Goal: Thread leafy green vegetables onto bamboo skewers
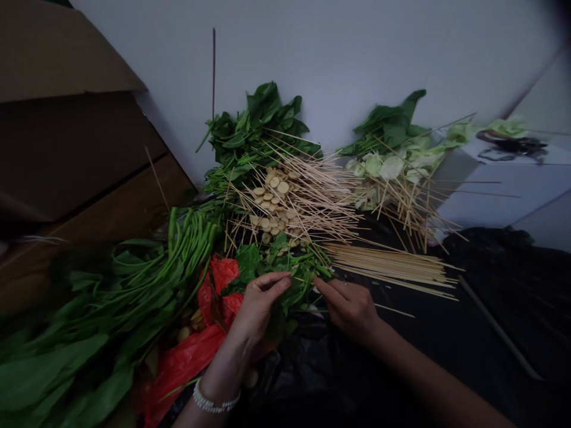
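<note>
The fingers of the left hand (259, 304) are pinched nearly together, thumb against forefinger, on a stem of the leafy greens (301, 291) that lie between the two hands. The right hand (352, 309) is curled, its forefinger reaching to the same stems; its thumb is hidden, so I cannot tell how firmly it grips. A thin stick (396, 311) juts out on the far side of the right fingers — whether they hold it is unclear.

Just beyond the right fingers, a row of bare sticks (392, 264) lies side by side. Straight ahead of both hands' fingers is a pile of skewered pale slices (274, 190), with dark green leaves (267, 113) behind it. Farther off, ahead and to the right, are skewered pale leaves (401, 163). Left of the left fingers, a red plastic bag (190, 356) sits beside long-stemmed greens (111, 321).
</note>
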